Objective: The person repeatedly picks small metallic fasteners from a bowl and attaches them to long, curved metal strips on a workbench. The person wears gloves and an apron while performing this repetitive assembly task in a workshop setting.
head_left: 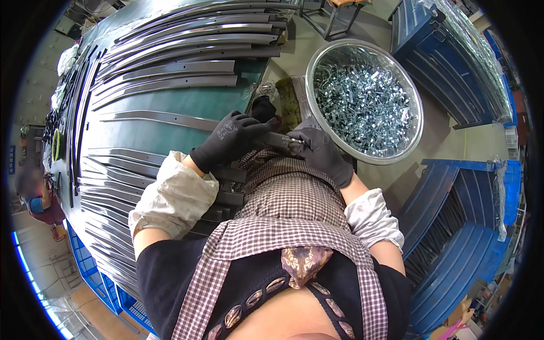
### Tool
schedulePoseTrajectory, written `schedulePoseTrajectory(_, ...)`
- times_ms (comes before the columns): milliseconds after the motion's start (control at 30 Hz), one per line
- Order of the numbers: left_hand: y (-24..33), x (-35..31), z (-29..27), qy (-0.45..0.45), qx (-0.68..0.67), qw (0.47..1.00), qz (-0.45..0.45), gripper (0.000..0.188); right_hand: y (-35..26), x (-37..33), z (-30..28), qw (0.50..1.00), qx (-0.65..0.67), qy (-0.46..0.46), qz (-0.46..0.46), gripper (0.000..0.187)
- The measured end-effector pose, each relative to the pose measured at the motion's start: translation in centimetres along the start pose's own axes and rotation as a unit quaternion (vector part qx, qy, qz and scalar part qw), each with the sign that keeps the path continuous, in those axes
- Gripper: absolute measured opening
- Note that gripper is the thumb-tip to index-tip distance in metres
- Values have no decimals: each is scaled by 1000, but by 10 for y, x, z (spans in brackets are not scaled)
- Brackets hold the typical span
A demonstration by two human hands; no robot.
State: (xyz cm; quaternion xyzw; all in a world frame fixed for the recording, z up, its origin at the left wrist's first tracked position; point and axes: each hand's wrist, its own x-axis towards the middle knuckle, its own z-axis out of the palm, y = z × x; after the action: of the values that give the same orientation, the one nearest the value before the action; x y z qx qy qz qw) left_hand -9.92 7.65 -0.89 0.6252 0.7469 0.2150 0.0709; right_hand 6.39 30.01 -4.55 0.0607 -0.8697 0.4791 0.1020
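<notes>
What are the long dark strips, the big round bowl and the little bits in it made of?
Strips: maybe painted metal, smooth and dark, because light makes glossy streaks along them.
Bowl: perhaps clear plastic, since its pale wall looks see-through.
Bits: likely bare or plated metal, judging by their bright silvery glints.
</notes>
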Motion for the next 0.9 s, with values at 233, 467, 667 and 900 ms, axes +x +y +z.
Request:
schedulePoseTrajectory(233, -3, -3, 2, 14, 31, 999, 26, 50, 1, -1, 5, 998, 27, 33, 54, 19)
schedulePoseTrajectory(467, -2, -6, 8, 3, 107, 993, 43, 53, -3, -37, -14, 995, -70, -17, 71, 21)
schedulePoseTrajectory(667, -2, -5, 8, 11, 105, 994, 41, 51, -3, -31, -10, 994, -100, -10, 35, 23)
schedulePoseTrajectory(900, 0, -4, 6, 12, 92, 995, 38, 51, 5, -33, -8, 999, -29, -17, 39, 26)
